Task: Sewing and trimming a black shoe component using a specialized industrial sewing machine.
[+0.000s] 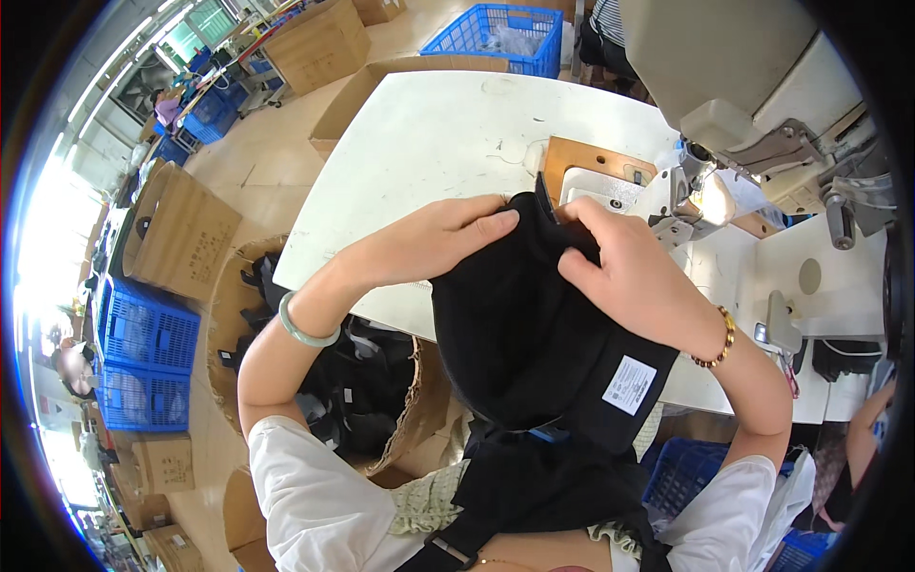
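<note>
Head view: soft black fabric garment (pixel 534 334), matte and limp, bunched into a rounded hump with a white rectangular label (pixel 629 384) sewn low on its right side. Upper edge of the cloth pinched from both sides; left hand (pixel 448 243) closed over the top left fold, fingers flat and thumb underneath, right hand (pixel 624 267) curled tight on the top right fold. Pale green bangle (pixel 303 329) on the left wrist, brown bead bracelet (pixel 720 343) on the right. Garment draped off the near edge of the white table (pixel 429 143), top of it just short of the wooden plate (pixel 581 162) let into the tabletop. Cream sewing machine (pixel 762 105) at the far right corner, metal needle head (pixel 691 195) just beside the right hand. Left of the table, open cardboard box (pixel 391 400) holding more dark cloth; further off, blue plastic crates (pixel 143 362) and brown cartons (pixel 186 234) on the floor
</note>
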A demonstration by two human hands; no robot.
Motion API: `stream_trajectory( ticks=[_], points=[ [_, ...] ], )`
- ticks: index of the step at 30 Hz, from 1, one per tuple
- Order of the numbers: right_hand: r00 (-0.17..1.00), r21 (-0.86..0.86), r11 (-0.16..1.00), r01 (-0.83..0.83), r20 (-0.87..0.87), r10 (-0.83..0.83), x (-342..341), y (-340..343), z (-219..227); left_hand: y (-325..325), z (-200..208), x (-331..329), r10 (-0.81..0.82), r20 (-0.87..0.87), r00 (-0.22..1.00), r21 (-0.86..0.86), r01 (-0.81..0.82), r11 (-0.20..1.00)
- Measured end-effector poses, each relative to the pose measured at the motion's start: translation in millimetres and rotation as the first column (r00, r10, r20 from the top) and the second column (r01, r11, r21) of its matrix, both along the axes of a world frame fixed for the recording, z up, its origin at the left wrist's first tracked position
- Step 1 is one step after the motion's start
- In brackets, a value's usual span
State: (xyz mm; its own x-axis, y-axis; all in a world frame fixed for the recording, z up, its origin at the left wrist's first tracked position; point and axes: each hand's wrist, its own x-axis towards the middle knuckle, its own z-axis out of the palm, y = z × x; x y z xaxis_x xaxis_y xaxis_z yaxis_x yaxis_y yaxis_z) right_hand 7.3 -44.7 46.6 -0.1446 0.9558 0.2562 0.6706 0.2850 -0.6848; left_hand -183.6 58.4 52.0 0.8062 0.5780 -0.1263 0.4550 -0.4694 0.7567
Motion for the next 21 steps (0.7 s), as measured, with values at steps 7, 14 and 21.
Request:
stream_trajectory(
  ticks=[7,14,21],
  points=[
    [0.848,-0.146,0.988,0.044,-0.518,-0.115,19,3,-27,4,2,1,-0.1,0.08,0.992,-0.331,0.121,0.936],
    [0.66,-0.307,0.949,-0.068,-0.727,-0.188,25,-2,-27,-11,4,12,0.003,-0.019,1.0,-0.106,-0.005,0.994],
    [0.841,-0.439,0.89,-0.126,-0.523,-0.139,29,-5,0,-16,-10,8,0.012,0.178,0.984,-0.296,0.042,0.954]
  ],
)
